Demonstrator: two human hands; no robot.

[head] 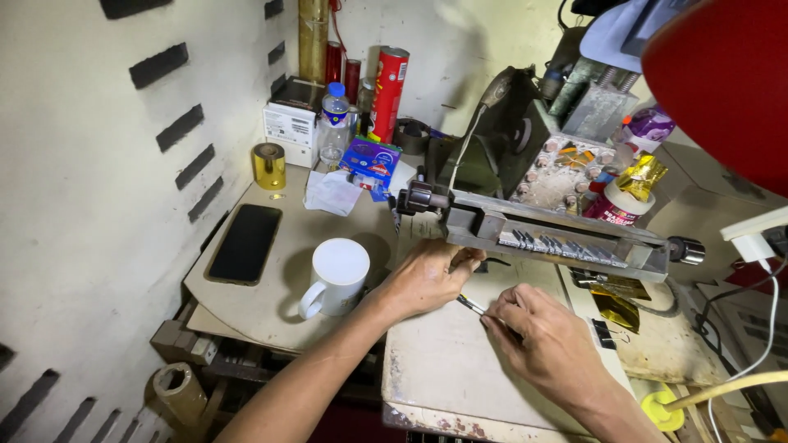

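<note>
The head camera looks down on a small, crowded work corner. The left hand (423, 279) rests on the pale work plate (447, 369), just under the long metal clamp bar (558, 234) of a bench machine, and its fingers are curled up against the lower edge of this bar; whether they grasp something there, I cannot tell. The right hand (546, 336) lies a little lower on the same plate, with fingers bent and pinched on a thin tool (472, 305). This tool is slim and dark with a bright metallic part, it lies almost flat and its tip points toward the left hand (the rest of it is hidden under the fingers). It sits between the two hands, near the front edge of the bar.

The clamp bar is grey, has a row of small metal type pieces (558, 244) set in its slot, and ends in a round knob (420, 198) on the left side.

On the rounded table (246, 308) to the left stands a white mug (336, 277), close to the left forearm. Beside it lies a black phone (245, 244), face up. Further back there are a roll of gold foil (268, 166), a clear water bottle (334, 123) with blue cap, a tall red can (387, 93) and a blue small box (371, 162). At the right, a piece of gold foil (616, 308) lies on the bench, and a white charger (751, 244) with its cable hangs near the edge.
</note>
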